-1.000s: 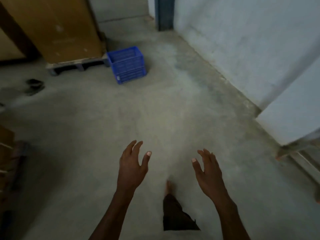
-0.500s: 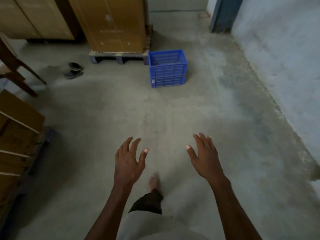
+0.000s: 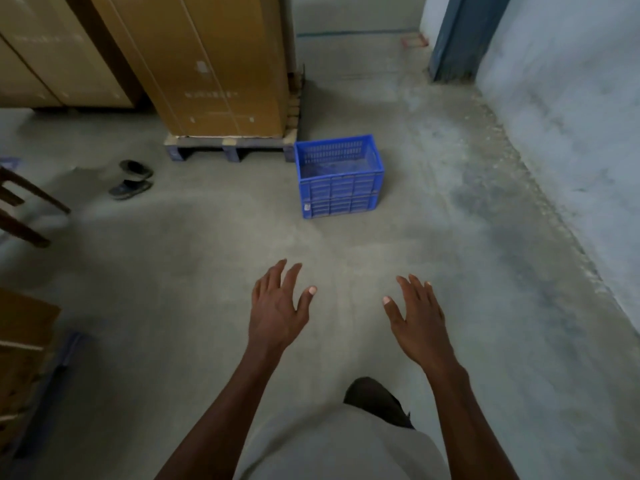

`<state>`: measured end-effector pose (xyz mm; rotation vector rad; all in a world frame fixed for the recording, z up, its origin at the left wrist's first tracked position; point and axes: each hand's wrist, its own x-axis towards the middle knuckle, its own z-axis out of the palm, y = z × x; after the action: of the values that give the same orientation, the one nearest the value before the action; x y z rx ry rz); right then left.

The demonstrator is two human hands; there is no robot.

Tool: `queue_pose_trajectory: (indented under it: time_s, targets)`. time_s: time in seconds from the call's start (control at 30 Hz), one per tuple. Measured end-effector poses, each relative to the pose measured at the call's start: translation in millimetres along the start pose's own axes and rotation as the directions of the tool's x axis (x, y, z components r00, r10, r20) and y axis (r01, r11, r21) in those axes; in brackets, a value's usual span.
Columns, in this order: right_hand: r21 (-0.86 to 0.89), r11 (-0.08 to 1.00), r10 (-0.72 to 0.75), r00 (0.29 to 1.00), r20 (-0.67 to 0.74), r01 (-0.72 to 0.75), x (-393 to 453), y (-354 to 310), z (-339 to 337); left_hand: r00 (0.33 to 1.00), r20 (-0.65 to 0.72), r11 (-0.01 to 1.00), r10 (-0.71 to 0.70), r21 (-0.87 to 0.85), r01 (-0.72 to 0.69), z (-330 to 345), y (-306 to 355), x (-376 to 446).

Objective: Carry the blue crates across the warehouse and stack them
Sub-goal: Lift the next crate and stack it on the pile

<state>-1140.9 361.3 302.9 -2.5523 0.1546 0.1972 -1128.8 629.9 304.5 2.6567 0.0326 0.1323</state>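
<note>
While both my hands, left hand (image 3: 277, 311) and right hand (image 3: 417, 315), hang empty with fingers spread, blue crate (image 3: 339, 176) sits ahead, just beside pallet (image 3: 230, 147).

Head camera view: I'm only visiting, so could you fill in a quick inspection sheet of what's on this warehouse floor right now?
Surface: bare grey concrete floor, dusty, darker stains toward the right wall.
Job's things: one blue crate upright on the floor beside the pallet's right end; looks empty; nothing stacked on it.
Clutter: pair of dark shoes left of the pallet; wooden furniture legs at the left edge.
Grips: left hand and right hand both open, empty, short of the crate.
Cables: nothing seen.
Surroundings: tall cardboard box on a pallet; pale wall on the right; blue door frame behind.
</note>
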Motion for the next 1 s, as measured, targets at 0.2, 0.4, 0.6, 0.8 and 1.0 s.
queue_pose_trajectory:
  time_s: [0.2,0.4,0.6,0.8,1.0]
  targets:
    - [0.000,1.000,0.011,1.000,-0.002,-0.011,165.3,2.1,-12.1,1.000,-0.030,1.000,0.010,-0.012,-0.010,40.8,12.9,151.9]
    - [-0.007,0.999,-0.036,0.997,0.065,0.036,341.2,-10.8,-48.1,0.995,-0.063,0.997,-0.079,-0.030,0.077,56.2,28.6,285.8]
    - [-0.061,0.993,-0.095,0.982,0.162,0.106,511.3,-35.2,-56.3,0.972,-0.104,0.977,-0.211,0.006,0.213,76.2,19.6,415.1]
    - [-0.061,0.991,-0.107,0.973,0.206,0.122,673.6,-61.1,-37.9,0.973,-0.065,0.973,-0.223,0.052,0.226,108.7,-16.4,559.4]
    - [-0.011,0.999,-0.042,0.968,0.248,0.046,820.4,-68.3,1.2,0.964,0.064,0.965,-0.257,0.075,0.252,154.0,-62.3,710.4]
